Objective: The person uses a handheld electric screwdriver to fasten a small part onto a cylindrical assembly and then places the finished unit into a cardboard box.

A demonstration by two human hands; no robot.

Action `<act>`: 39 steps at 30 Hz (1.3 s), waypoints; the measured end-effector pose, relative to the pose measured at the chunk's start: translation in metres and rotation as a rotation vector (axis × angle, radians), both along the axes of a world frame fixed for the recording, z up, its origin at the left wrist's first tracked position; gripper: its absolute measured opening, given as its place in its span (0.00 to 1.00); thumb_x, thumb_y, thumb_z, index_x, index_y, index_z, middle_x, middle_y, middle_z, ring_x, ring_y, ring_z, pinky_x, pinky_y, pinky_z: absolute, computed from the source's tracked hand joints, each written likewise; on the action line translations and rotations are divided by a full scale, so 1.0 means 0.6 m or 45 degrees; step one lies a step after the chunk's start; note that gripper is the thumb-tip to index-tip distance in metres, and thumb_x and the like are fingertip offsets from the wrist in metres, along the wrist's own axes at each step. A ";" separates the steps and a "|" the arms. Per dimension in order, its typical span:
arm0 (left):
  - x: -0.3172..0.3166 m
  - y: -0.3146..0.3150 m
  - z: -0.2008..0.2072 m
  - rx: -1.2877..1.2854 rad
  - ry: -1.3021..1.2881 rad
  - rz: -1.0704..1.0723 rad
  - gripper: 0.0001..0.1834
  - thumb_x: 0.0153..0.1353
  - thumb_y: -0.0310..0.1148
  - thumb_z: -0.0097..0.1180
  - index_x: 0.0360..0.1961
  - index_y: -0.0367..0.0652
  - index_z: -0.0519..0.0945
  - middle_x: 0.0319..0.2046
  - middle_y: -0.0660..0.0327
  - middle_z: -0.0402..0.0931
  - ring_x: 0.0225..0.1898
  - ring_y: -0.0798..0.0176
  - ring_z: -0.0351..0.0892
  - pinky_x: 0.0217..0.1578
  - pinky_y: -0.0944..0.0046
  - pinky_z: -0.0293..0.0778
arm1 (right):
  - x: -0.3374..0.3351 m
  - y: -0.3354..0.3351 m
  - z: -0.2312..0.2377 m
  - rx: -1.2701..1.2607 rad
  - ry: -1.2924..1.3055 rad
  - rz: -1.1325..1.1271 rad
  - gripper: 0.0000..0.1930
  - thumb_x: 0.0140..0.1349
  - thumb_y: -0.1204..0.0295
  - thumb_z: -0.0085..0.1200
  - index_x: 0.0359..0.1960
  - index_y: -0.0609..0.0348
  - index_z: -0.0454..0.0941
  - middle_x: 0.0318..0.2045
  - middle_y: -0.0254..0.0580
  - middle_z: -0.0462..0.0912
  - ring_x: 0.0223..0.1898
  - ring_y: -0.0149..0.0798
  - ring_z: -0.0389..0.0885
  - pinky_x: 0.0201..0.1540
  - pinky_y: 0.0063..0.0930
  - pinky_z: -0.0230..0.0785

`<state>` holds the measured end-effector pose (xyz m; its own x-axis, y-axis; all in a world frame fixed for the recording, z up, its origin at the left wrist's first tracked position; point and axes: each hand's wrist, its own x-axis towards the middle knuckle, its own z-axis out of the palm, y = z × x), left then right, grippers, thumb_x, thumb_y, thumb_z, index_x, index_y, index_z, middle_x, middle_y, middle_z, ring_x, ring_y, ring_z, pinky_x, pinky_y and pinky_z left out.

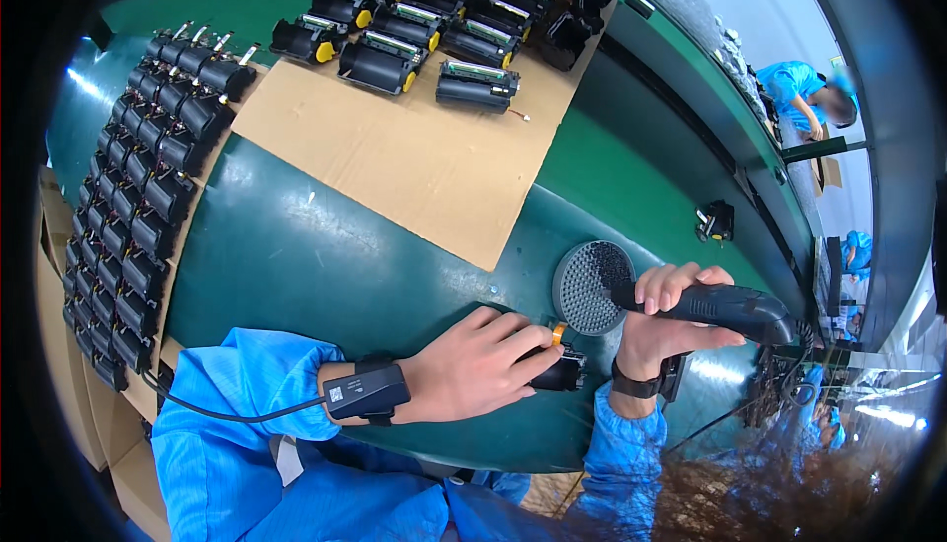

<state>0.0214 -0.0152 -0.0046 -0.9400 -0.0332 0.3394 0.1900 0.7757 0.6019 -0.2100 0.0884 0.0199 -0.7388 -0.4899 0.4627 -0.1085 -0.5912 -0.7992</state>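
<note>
My right hand [656,330] is wrapped round a black electric screwdriver [735,309], tilted with its tip end to the left. That tip reaches over a round grey dish [566,307] with a dimpled floor, where small dark screws are heaped on one side. Just left of the dish, my left hand [469,366] grips a small black module [564,372] on the green table. An orange-yellow part [558,333] shows at its fingertips. Much of the module is hidden under the fingers.
Rows of black modules with yellow knobs [380,64] stand on a cardboard sheet [395,162] at the back. Many black cylinder-shaped units [148,187] fill a board at left. Another small black module [715,220] lies at the right. Co-workers in blue [797,93] are farther off.
</note>
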 end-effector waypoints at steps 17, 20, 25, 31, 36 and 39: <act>0.000 0.001 0.002 0.035 -0.007 -0.009 0.30 0.63 0.43 0.67 0.64 0.43 0.78 0.57 0.61 0.73 0.57 0.57 0.74 0.57 0.54 0.70 | 0.001 -0.001 -0.005 0.031 -0.005 0.055 0.45 0.59 0.18 0.37 0.45 0.53 0.68 0.18 0.35 0.70 0.15 0.32 0.68 0.18 0.27 0.63; 0.002 -0.001 -0.002 0.037 -0.006 -0.007 0.31 0.62 0.44 0.67 0.64 0.43 0.78 0.57 0.60 0.73 0.58 0.56 0.74 0.58 0.53 0.70 | 0.010 -0.003 0.000 0.026 0.027 -0.008 0.45 0.60 0.18 0.37 0.46 0.53 0.68 0.18 0.34 0.69 0.15 0.31 0.68 0.18 0.26 0.62; 0.003 -0.006 -0.003 0.060 -0.021 0.031 0.33 0.62 0.47 0.67 0.64 0.41 0.77 0.57 0.59 0.73 0.59 0.55 0.73 0.59 0.52 0.68 | 0.064 0.024 0.055 -0.243 -0.062 0.030 0.42 0.64 0.21 0.38 0.47 0.53 0.69 0.19 0.32 0.68 0.15 0.28 0.66 0.16 0.23 0.58; 0.001 -0.014 -0.002 0.091 -0.053 0.011 0.34 0.63 0.49 0.66 0.64 0.39 0.77 0.56 0.57 0.74 0.60 0.54 0.72 0.59 0.53 0.67 | 0.145 0.057 0.051 -0.233 0.030 0.330 0.38 0.67 0.26 0.46 0.46 0.55 0.67 0.21 0.37 0.72 0.16 0.34 0.72 0.18 0.30 0.70; 0.001 -0.010 -0.007 0.094 -0.040 0.025 0.33 0.63 0.49 0.66 0.63 0.39 0.77 0.55 0.57 0.74 0.60 0.54 0.71 0.59 0.53 0.67 | 0.150 0.049 0.026 -0.191 0.063 0.411 0.41 0.63 0.24 0.49 0.46 0.56 0.66 0.22 0.39 0.75 0.18 0.36 0.75 0.19 0.32 0.71; 0.000 -0.009 -0.008 0.102 -0.054 0.018 0.33 0.62 0.48 0.66 0.62 0.39 0.78 0.55 0.57 0.74 0.60 0.54 0.71 0.59 0.53 0.67 | 0.152 0.042 0.027 -0.120 0.108 0.348 0.40 0.62 0.23 0.46 0.47 0.52 0.67 0.19 0.34 0.68 0.15 0.32 0.67 0.15 0.25 0.62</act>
